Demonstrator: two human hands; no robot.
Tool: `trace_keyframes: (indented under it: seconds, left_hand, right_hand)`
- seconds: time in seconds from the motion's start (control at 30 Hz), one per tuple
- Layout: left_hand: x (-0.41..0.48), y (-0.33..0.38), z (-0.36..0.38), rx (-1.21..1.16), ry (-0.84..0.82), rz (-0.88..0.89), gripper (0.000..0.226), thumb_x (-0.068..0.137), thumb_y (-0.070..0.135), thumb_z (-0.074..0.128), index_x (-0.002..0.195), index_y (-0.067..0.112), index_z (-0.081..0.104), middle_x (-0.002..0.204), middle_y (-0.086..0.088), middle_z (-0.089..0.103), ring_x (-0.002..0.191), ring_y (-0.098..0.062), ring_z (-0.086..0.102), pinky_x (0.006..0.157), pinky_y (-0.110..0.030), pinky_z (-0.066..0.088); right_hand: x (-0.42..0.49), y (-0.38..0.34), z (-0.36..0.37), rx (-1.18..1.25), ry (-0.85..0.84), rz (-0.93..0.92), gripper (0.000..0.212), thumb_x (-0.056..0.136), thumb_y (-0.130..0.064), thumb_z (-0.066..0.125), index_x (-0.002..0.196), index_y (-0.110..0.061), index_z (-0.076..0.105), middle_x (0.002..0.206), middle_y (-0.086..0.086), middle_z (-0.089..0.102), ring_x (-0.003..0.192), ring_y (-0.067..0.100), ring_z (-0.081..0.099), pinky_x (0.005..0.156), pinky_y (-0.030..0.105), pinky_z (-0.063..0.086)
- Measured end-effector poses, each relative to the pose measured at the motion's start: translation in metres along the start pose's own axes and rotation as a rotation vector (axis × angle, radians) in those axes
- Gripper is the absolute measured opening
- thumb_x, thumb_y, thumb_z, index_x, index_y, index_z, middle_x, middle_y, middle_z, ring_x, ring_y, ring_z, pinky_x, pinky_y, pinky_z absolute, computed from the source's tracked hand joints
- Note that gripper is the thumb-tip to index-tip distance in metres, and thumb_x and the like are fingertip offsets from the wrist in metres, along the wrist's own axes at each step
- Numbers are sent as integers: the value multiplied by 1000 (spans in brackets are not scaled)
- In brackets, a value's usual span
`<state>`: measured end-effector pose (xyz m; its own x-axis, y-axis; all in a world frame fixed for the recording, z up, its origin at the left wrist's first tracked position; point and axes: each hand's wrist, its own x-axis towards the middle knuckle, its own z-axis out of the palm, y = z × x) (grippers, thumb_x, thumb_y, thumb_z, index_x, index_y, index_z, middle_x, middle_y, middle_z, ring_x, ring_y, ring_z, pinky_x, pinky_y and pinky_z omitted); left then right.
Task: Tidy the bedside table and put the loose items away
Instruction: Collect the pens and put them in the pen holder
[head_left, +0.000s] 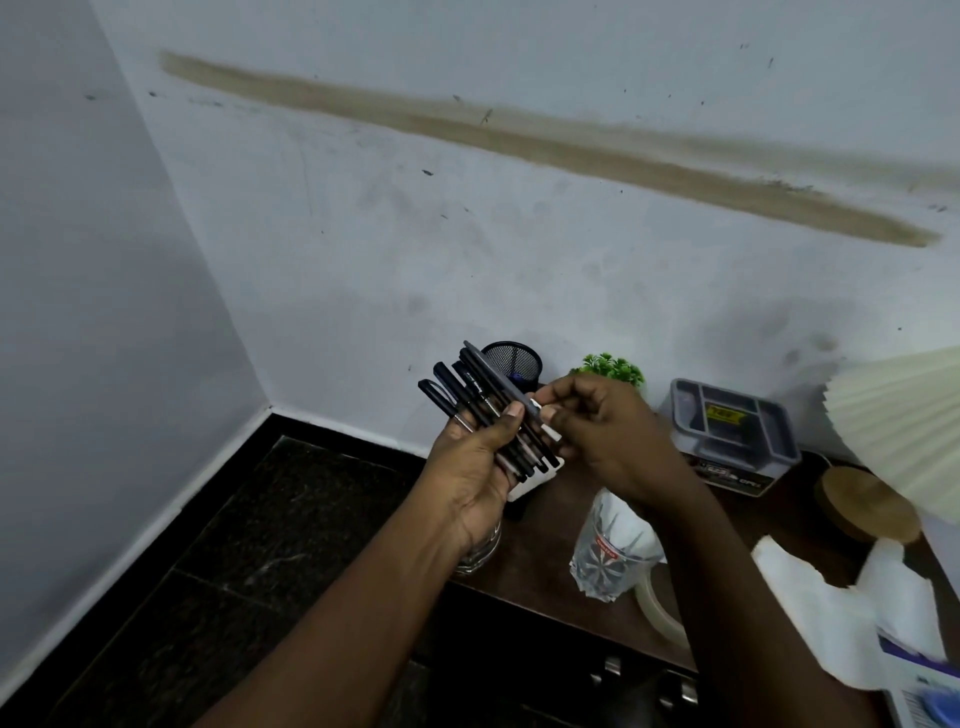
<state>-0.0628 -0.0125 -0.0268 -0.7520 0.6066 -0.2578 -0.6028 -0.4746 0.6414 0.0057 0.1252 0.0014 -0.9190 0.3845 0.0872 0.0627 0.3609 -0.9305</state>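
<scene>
Pale blue-grey walls rose behind the dark brown wooden bedside table (561, 501), where a black wire-mesh pen cup (514, 358) stood at the back corner and a clear cut-glass tumbler (610, 551) stood nearer the front. Above the table's edge, the left hand (475, 467) gripped a fanned bundle of black pens (460, 397) across its palm, thumb clamped over their middles and their caps reaching up towards the cup. The right hand (608, 431) pinched the lower end of a slim dark grey pen (493, 370), which lay along the top of the bundle, probably touching it.
</scene>
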Motion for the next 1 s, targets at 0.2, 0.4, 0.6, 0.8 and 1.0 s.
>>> trace_keyframes:
  seconds: [0.2,0.4,0.6,0.8,1.0]
  left_hand:
    - [-2,1,-1,11,16,1,38,94,-1,64,131,-6,58,107,-17,77,91,-28,77,68,-38,63]
    - [0,3,-2,-9,40,9,37,94,-1,63,130,-6,60,119,-21,73,106,-35,73,85,-45,62]
    - [5,10,-10,-59,53,-24,20,98,1,59,115,5,66,99,-15,77,84,-29,77,75,-43,65]
    - [-4,8,-4,29,-92,-127,18,96,7,60,107,9,74,104,-18,77,83,-30,77,70,-41,64]
    - [-10,9,0,118,-267,-198,27,93,12,63,118,6,71,117,-19,74,89,-34,76,73,-41,64]
  right_hand:
    - [1,1,1,-131,-21,-34,14,92,-13,71,98,-26,70,80,0,67,67,11,64,63,41,61]
    - [-3,-13,-4,-166,-67,-66,20,88,-5,66,98,-22,69,78,3,72,66,19,67,61,42,55]
    - [-2,-28,-29,268,257,-208,22,85,-8,63,99,-21,74,77,5,67,67,20,64,60,29,53]
    - [-1,-32,-38,799,268,-173,19,88,-7,65,104,-16,72,90,4,67,81,20,65,68,32,53]
    - [0,-25,-30,746,249,-104,26,93,-1,64,118,-8,65,106,15,76,88,20,69,76,27,57]
